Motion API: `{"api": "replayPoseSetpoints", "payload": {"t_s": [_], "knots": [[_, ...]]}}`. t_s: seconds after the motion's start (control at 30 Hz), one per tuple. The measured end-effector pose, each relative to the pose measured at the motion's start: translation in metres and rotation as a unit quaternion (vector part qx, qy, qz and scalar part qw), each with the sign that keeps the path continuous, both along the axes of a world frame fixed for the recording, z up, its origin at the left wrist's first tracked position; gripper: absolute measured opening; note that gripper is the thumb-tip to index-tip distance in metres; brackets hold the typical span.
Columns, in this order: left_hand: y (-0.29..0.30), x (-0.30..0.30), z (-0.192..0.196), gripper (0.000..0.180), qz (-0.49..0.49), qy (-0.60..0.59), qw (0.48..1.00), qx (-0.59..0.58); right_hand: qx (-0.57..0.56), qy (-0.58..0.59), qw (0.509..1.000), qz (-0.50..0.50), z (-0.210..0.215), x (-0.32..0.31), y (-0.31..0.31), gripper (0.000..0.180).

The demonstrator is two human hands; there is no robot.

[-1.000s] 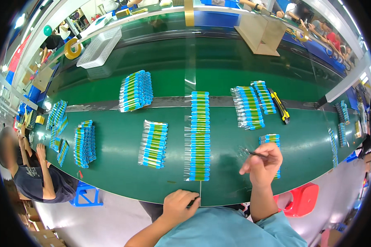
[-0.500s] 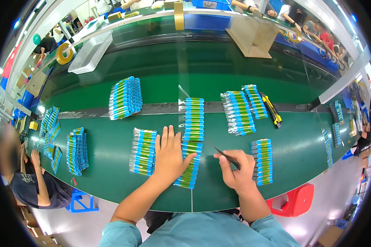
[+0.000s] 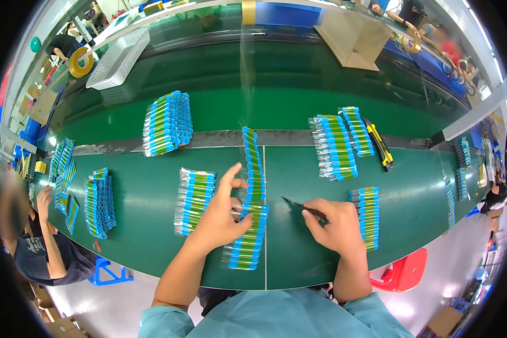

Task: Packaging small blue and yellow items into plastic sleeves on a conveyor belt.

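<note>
A long strip of clear packets point(image 3: 254, 169) with blue ends and green middles stands out from the table in front of me, its upper part tilted. My left hand point(image 3: 222, 211) curls at its side, thumb and bent fingers closed on the strip near its middle, index finger raised. Below the thumb, the strip's lower part point(image 3: 247, 248) lies toward me. In my right hand point(image 3: 335, 222) is a pair of black, pointed tweezers point(image 3: 307, 208), its tip aimed left, apart from the strip. Close to that hand lies another row of packets point(image 3: 369, 217).
Packet stacks lie left point(image 3: 194, 200), far left point(image 3: 99, 203) and behind point(image 3: 168, 124). A yellow-black utility knife point(image 3: 380, 146) lies beside packets point(image 3: 335, 146) at the right. A white basket point(image 3: 118, 59) and a beige board stand point(image 3: 352, 42) are farther back. A co-worker point(image 3: 50, 248) sits at left.
My left hand has gone from lying flat over the packets to curling round the strip. The strip's upper part has tilted, and its lower end has shifted left. The tweezers remain in my right hand.
</note>
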State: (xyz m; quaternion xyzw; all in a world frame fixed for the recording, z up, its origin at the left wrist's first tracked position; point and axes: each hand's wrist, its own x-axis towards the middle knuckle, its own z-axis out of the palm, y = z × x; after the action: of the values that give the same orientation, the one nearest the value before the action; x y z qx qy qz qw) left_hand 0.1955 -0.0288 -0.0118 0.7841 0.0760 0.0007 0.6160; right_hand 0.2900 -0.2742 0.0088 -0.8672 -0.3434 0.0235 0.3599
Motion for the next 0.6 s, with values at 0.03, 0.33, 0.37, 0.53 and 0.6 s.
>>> {"api": "replayPoseSetpoints", "payload": {"t_s": [0.03, 0.33, 0.37, 0.53, 0.6], "knots": [[-0.001, -0.001, 0.001, 0.087, 0.04, -0.032, 0.997, 0.057, 0.011, 0.016, 1.0, -0.005, -0.001, 0.0, 0.001, 0.012], [0.015, 0.002, -0.005, 0.045, -0.023, -0.103, 0.985, 0.134, 0.045, -0.004, 0.998, 0.054, -0.014, 0.004, 0.006, 0.011], [0.015, 0.002, -0.004, 0.047, -0.026, -0.109, 0.985, 0.128, 0.045, -0.004, 0.998, 0.054, -0.014, 0.004, 0.008, 0.011], [0.017, 0.001, 0.002, 0.051, -0.049, -0.075, 0.995, 0.036, 0.109, 0.004, 0.99, 0.088, -0.016, 0.001, 0.019, 0.02], [0.016, 0.001, 0.001, 0.051, -0.06, -0.056, 0.997, 0.004, 0.113, 0.02, 0.989, 0.09, -0.021, -0.001, 0.021, 0.021]]}}
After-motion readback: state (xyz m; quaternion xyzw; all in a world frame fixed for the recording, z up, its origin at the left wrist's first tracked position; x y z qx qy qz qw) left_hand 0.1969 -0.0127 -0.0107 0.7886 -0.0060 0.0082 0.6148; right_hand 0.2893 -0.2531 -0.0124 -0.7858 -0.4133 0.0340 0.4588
